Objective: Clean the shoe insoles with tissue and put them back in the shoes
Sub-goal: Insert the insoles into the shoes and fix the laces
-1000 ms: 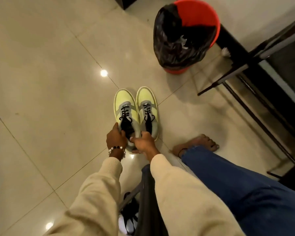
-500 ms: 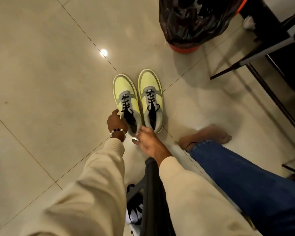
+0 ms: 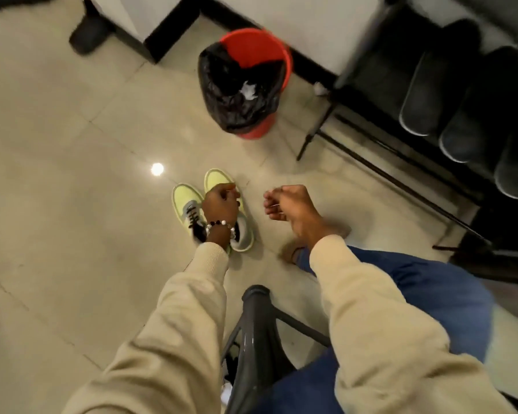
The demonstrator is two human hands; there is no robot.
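The left hand (image 3: 221, 201) hangs over the pair of shoes (image 3: 189, 209), fingers curled; whether it grips a shoe or only hovers above, I cannot tell, since the hand hides the contact. The right hand (image 3: 284, 204) is off to the side in the air, fingers loosely curled, holding nothing I can make out. The shoes stand side by side on the floor (image 3: 72, 174), touching. No insole or tissue shows near the hands. Risk: a one-handed pull could drag or tip a shoe. White scraps lie in the bin (image 3: 254, 49) beyond.
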